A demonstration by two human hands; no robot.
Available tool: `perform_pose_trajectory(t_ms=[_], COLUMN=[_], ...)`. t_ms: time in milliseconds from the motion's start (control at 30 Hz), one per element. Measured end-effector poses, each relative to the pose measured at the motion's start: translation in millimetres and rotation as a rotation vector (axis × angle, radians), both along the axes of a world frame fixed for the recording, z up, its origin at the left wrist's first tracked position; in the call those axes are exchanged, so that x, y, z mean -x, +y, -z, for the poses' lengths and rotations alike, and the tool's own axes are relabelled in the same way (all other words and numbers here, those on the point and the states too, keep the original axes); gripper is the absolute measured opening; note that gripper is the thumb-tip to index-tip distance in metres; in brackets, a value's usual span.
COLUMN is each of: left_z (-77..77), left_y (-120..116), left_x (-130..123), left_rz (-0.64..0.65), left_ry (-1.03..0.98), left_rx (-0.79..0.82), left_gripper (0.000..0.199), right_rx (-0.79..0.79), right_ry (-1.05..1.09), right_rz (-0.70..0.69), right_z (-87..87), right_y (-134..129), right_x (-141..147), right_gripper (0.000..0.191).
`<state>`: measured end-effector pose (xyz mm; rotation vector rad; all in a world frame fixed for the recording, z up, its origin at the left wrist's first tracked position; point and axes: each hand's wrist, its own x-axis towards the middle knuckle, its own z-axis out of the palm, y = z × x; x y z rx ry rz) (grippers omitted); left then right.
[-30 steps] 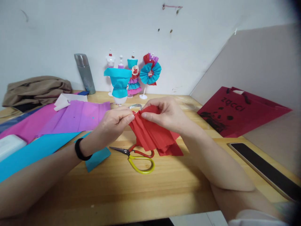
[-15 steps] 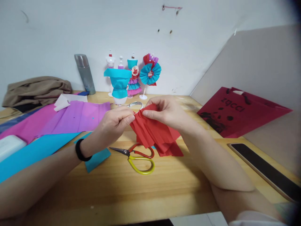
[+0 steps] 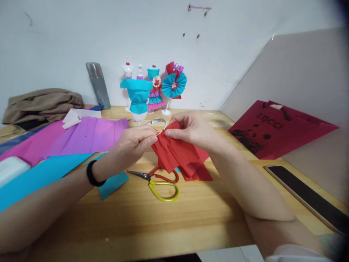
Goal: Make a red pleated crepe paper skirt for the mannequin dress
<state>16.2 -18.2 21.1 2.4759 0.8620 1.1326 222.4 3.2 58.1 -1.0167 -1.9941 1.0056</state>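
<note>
Both my hands meet over the table at a piece of red crepe paper point(image 3: 177, 149), which is gathered in folds along its upper edge. My left hand point(image 3: 137, 140) is closed, thumb against fingers, on the gathered edge and a thin white strip that curves along it. My right hand point(image 3: 191, 129) pinches the same edge a little further right, thumb on the near side. The paper fans out below my fingers toward the table. Under it lie scissors point(image 3: 158, 183) with one red and one yellow handle, blades pointing left.
Small dress stands point(image 3: 155, 87) in coloured paper stand by the wall, beside a grey bottle point(image 3: 98, 87). Purple paper point(image 3: 89, 136) and blue paper point(image 3: 40, 178) lie left. A red paper bag point(image 3: 272, 131) and a phone point(image 3: 305, 196) are right.
My left thumb has shifted very slightly right along the gathered edge, and the white strip beside it shows a bit more. The right hand keeps its pinch; everything else stays put.
</note>
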Motion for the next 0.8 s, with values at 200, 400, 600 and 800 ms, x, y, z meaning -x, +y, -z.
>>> perform_pose_trajectory(t_ms=[200,400,600,800], left_z=[1.9,0.1,-1.3,-1.3], left_y=[9.9,13.2,11.8,12.1], left_x=[5.4,6.6,6.4,5.9], left_rz=[0.146,0.109,0.101,0.113], left_ry=[-0.004,-0.032,-0.033,-0.04], left_rx=[-0.003,0.007,0.021,0.029], left_gripper=[0.032,0.031,0.032,0.029], right_rx=[0.129,0.036,-0.027,-0.034], right_ry=[0.06,0.061,0.06,0.033], right_rz=[-0.048,-0.018,-0.021,-0.018], right_z=[2.9,-2.1,-3.8,-6.0], right_y=[4.5,1.4,2.1,-3.4], right_x=[0.3,-3.2,-8.1,-6.4], right_gripper=[0.02,0.028,0.038,0.039])
